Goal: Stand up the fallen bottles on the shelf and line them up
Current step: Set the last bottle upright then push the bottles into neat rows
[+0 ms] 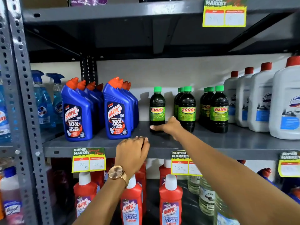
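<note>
Lone Sunny bottle (pixel 157 109) upright mid-shelf, right of blue Harpic bottles (pixel 121 109). Our right hand (pixel 168 126) grips its base, thumb across front. Our left hand (pixel 132 151) loosely curled on shelf edge (pixel 227 152), holding nothing. Other Sunny bottles (pixel 186 109) upright farther right.

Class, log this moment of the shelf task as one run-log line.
right hand: on base of lone Sunny bottle, upright | left hand: resting on shelf edge, empty | fallen bottles: none seen

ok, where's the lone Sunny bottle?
Head view, middle shelf: lone Sunny bottle stands upright between the blue Harpic bottles and Sunny rows, right hand at its base.
</note>
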### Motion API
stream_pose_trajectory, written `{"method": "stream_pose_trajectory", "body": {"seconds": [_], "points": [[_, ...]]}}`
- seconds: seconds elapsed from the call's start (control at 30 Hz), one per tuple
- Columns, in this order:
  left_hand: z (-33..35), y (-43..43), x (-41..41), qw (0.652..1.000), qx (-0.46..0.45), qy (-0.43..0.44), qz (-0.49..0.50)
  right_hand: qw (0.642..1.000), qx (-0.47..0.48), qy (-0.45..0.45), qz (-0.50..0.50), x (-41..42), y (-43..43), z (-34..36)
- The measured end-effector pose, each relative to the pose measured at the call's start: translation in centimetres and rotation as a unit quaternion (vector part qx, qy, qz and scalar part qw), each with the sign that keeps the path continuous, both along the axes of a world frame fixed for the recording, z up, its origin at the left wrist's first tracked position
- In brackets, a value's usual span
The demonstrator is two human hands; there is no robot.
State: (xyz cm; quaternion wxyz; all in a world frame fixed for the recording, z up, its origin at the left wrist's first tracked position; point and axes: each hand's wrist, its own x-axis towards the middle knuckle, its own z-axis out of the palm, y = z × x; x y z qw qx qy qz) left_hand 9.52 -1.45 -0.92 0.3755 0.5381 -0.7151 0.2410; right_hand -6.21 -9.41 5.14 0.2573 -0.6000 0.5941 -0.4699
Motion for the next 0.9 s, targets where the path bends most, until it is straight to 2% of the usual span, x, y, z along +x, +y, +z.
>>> {"method": "stream_pose_trajectory", "body": {"seconds": [0.07,0.17,0.23,0.3,0.37,0.4,0.47,0.57,0.77,0.9], "points": [[0.9,0.0,-0.1,0.999,0.034,-0.013,0.031,0.999,0.024,0.008,0.02,-2.9,0.8,0.6],[3.2,-1.7,-1.3,0.995,0.061,-0.064,0.039,0.997,0.021,0.056,-0.055,-7.7,1.7,0.9],[4.9,-4.0,-2.7,0.99,0.127,-0.055,0.021,0.987,0.03,0.113,-0.111,-9.7,1.7,0.6],[6.0,-6.3,-4.1,0.967,0.248,0.039,-0.032,0.983,0.045,0.129,-0.125,-10.5,1.5,0.0],[6.1,-8.4,-5.0,0.936,0.298,0.174,-0.072,0.987,0.041,0.118,-0.097,-10.4,0.9,-0.5],[5.9,-9.2,-5.3,0.925,0.298,0.222,-0.078,0.989,0.034,0.11,-0.089,-10.4,0.4,-0.5],[5.2,-10.3,-5.8,0.921,0.283,0.259,-0.064,0.994,0.024,0.072,-0.084,-10.5,-0.5,-0.5],[4.9,-10.7,-6.1,0.93,0.271,0.244,-0.032,0.996,0.004,0.04,-0.081,-10.6,-1.4,-0.7],[5.0,-10.6,-6.4,0.947,0.258,0.193,0.009,0.992,-0.005,0.081,-0.091,-10.6,-1.8,-1.1],[5.0,-10.4,-6.4,0.95,0.252,0.184,0.007,0.994,-0.011,0.072,-0.085,-10.6,-1.5,-1.3]]}}
